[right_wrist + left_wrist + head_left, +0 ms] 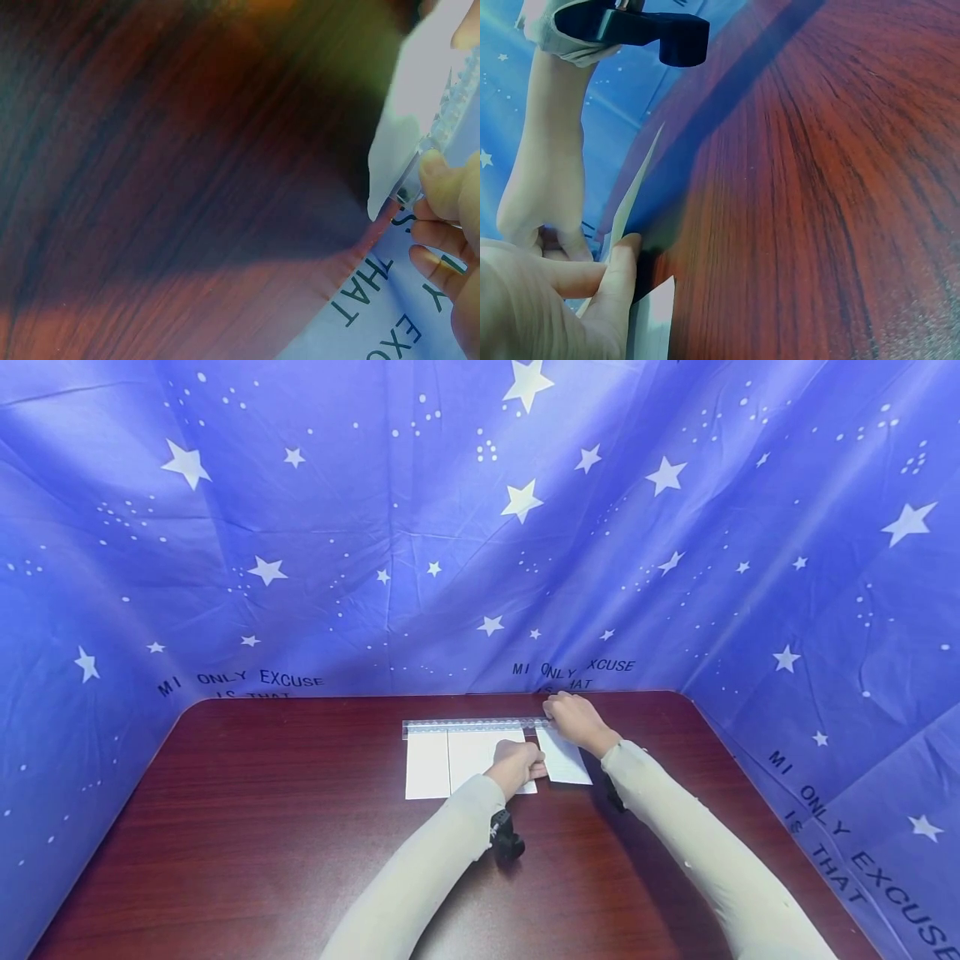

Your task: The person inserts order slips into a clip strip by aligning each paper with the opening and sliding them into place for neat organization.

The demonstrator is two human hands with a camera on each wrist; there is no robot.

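Observation:
A clear ruler (465, 726) lies across the top of white paper (427, 766) that has a dark vertical line across it. To the right, a separate-looking white piece of paper (564, 758) slants away, with a dark gap of table between. My left hand (517, 764) pinches the near edge of this slanted piece; in the left wrist view the paper (634, 187) rises from between thumb and finger. At the ruler's right end my right hand (579, 722) grips it, the thumb pressed on the clear plastic (409, 182) in the right wrist view.
The dark red wooden table (247, 827) has rounded far corners. Blue star-printed cloth (390, 527) hangs close behind its far edge and along both sides. A black wrist camera (507, 839) hangs beneath the left sleeve.

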